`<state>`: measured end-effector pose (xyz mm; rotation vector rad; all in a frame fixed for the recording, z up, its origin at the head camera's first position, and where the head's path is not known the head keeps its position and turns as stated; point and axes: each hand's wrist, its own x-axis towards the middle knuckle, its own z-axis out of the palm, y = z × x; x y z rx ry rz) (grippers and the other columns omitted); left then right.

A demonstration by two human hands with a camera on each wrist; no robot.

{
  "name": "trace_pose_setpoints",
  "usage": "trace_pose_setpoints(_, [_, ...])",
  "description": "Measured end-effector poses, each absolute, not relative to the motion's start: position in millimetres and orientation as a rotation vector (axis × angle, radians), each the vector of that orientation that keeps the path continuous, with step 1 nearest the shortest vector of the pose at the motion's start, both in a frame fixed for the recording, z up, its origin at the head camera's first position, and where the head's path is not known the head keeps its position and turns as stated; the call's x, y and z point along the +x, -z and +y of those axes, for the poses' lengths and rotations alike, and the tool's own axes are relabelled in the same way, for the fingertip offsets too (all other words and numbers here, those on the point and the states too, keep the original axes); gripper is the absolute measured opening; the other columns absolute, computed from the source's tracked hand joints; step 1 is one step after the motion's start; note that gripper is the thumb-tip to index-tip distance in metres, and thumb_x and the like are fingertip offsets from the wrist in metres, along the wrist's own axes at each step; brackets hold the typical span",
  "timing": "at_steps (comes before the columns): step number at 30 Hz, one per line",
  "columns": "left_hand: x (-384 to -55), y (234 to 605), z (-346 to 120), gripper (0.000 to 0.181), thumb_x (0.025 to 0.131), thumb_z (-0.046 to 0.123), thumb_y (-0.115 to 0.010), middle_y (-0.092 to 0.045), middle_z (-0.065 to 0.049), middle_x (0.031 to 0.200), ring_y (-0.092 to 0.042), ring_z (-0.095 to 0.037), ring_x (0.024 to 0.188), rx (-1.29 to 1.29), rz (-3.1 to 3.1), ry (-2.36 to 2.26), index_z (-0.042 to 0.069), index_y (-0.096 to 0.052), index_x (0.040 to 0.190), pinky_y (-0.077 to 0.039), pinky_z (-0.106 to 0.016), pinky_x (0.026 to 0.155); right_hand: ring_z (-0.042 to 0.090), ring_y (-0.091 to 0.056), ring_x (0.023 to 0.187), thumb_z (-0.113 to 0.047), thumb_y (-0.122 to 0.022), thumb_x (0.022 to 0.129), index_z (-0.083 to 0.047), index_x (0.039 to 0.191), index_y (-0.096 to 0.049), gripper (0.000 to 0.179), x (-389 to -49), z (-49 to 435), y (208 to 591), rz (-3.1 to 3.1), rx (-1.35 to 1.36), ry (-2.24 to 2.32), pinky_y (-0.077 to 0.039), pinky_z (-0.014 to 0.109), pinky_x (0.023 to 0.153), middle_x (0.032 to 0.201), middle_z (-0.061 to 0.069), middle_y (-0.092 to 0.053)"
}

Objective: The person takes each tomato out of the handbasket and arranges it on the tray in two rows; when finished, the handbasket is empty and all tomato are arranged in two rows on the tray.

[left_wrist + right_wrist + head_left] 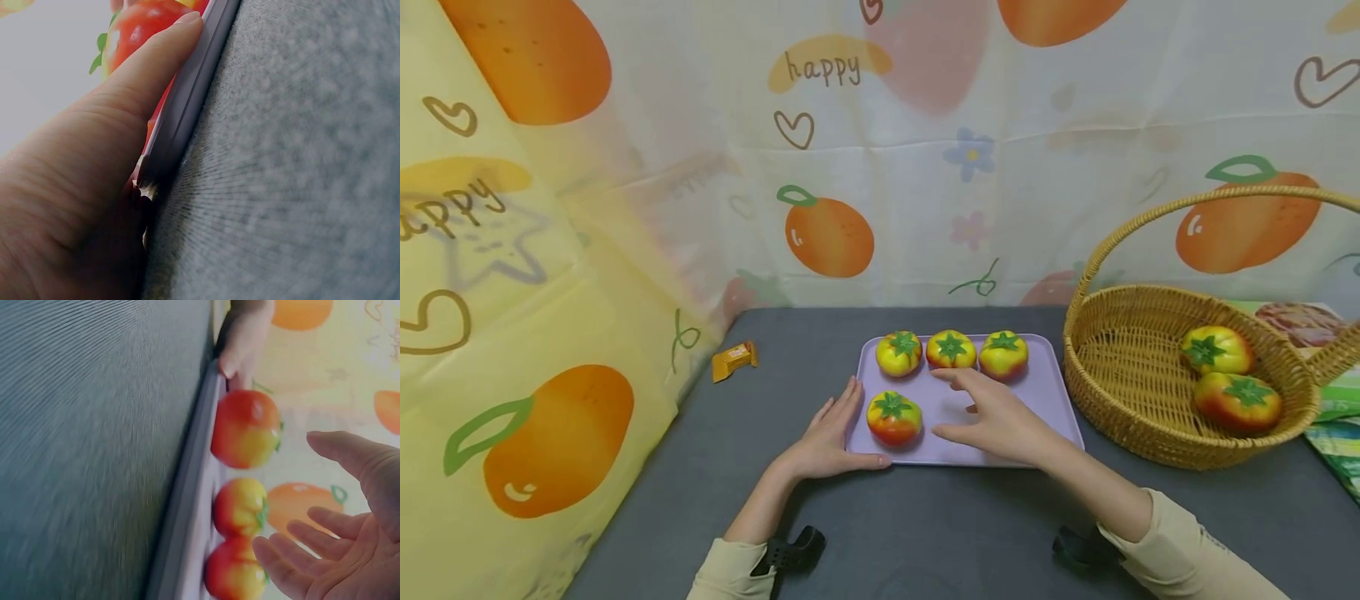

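1. Got left hand [831, 437] at the near left corner of the lilac tray [1054, 392]; spread wide, with thumb along the near edge and straight fingers along the left edge.
2. Got right hand [1000, 421] above the tray, to the right of the near fruit [893, 425]; spread wide, with thumb well apart from fingers, gripping nothing.
3. See near fruit on the tray's left part, between both hands; red and yellow, green leafy top.
4. See left fruit [898, 358], middle fruit [951, 352] and right fruit [1004, 360] in a row along the tray's far side.
5. Cannot tell about contact between right hand and middle fruit; overlapped in the head view.
6. See wicker basket [1097, 404] just right of the tray, with two fruits [1238, 404] inside, toward the right.
7. See small orange packet [734, 360] on the grey table [925, 533], left of the tray.
8. See printed curtain [880, 175] along the far and left sides.
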<state>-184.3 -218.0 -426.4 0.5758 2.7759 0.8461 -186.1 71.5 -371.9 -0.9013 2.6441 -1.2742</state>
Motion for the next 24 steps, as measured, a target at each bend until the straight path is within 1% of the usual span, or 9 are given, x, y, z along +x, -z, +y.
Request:
trace_pose_setpoints(7, [-185, 426, -218, 0.121, 0.076, 0.06, -0.074, 0.004, -0.011, 0.163, -0.002, -0.024, 0.149, 0.557, 2.749, -0.846, 0.005, -0.003, 0.156, 0.001, -0.049, 0.116, 0.033, -0.054, 0.121, -0.028, -0.079, 0.084, -0.005, 0.138, -0.05, 0.066, -180, 99, 368, 2.695, -0.857, 1.301, -0.051, 0.044, 0.089, 0.134, 0.013, -0.055])
trace_pose_setpoints(12, [-184, 425, -218, 0.119, 0.077, 0.059, -0.074, 0.004, -0.013, 0.162, -0.002, -0.026, 0.149, 0.566, 2.753, -0.85, 0.004, -0.005, 0.156, 0.0, -0.051, 0.115, 0.031, -0.052, 0.123, -0.025, -0.079, 0.084, -0.002, 0.137, -0.051, 0.064, -177, 113, 364, 2.723, -0.88, 1.318, -0.052, 0.042, 0.088, 0.136, 0.013, -0.054])
trace_pose_setpoints(17, [-184, 426, -218, 0.117, 0.078, 0.057, -0.075, 0.002, -0.016, 0.162, -0.003, -0.028, 0.148, 0.578, 2.765, -0.86, 0.002, -0.007, 0.155, 0.0, -0.053, 0.115, 0.028, -0.054, 0.121, -0.028, -0.079, 0.084, -0.007, 0.134, -0.054, 0.059, -173, 128, 361, 2.782, -0.873, 1.298, -0.053, 0.038, 0.086, 0.134, 0.01, -0.056])
trace_pose_setpoints(20, [-185, 426, -218, 0.117, 0.078, 0.057, -0.075, 0.003, -0.016, 0.162, -0.003, -0.028, 0.148, 0.585, 2.766, -0.862, 0.001, -0.007, 0.155, 0.0, -0.053, 0.115, 0.028, -0.056, 0.118, -0.028, -0.08, 0.083, -0.007, 0.135, -0.054, 0.061, -170, 139, 358, 2.809, -0.84, 1.292, -0.053, 0.039, 0.086, 0.135, 0.01, -0.056])
trace_pose_setpoints(24, [-184, 426, -218, 0.119, 0.077, 0.058, -0.075, 0.004, -0.014, 0.162, -0.002, -0.027, 0.149, 0.578, 2.753, -0.859, 0.003, -0.005, 0.156, 0.0, -0.052, 0.115, 0.03, -0.059, 0.114, -0.026, -0.08, 0.083, -0.006, 0.134, -0.053, 0.061, -164, 154, 351, 2.84, -0.779, 1.285, -0.053, 0.043, 0.084, 0.132, 0.013, -0.057])
